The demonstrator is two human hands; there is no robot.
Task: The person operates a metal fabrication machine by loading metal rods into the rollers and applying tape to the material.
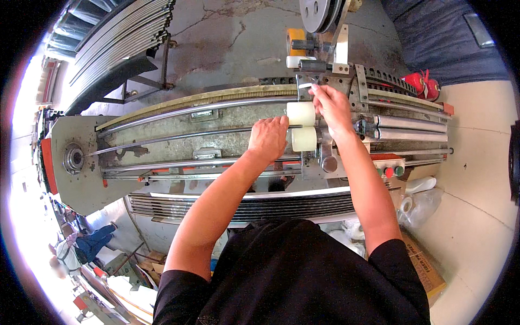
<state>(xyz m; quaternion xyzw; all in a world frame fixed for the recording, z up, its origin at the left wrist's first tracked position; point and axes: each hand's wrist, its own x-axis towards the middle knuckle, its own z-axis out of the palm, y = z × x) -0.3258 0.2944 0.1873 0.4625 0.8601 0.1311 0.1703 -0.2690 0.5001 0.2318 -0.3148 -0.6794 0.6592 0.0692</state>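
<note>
A long thin metal rod (pixel 179 139) runs from a round chuck (pixel 73 158) at the left to a pair of cream-coloured rollers at the carriage. My left hand (pixel 269 138) is closed over this rod, its fingertips beside the upper roller (pixel 301 114). The lower roller (pixel 304 139) sits just to its right. Above the upper roller, my right hand (pixel 333 111) pinches the end of a small white strip (pixel 305 85) between thumb and forefinger. The strip lies in front of a metal plate on the carriage (pixel 319 81).
A yellow tape roll (pixel 296 42) and a grey reel (pixel 319 13) stand behind the carriage. A control box with buttons (pixel 389 167) is at the right. Metal tubes (pixel 122 35) fill a far-left rack; dark strips (pixel 244 206) lie before me. Another person (pixel 86 246) is at lower left.
</note>
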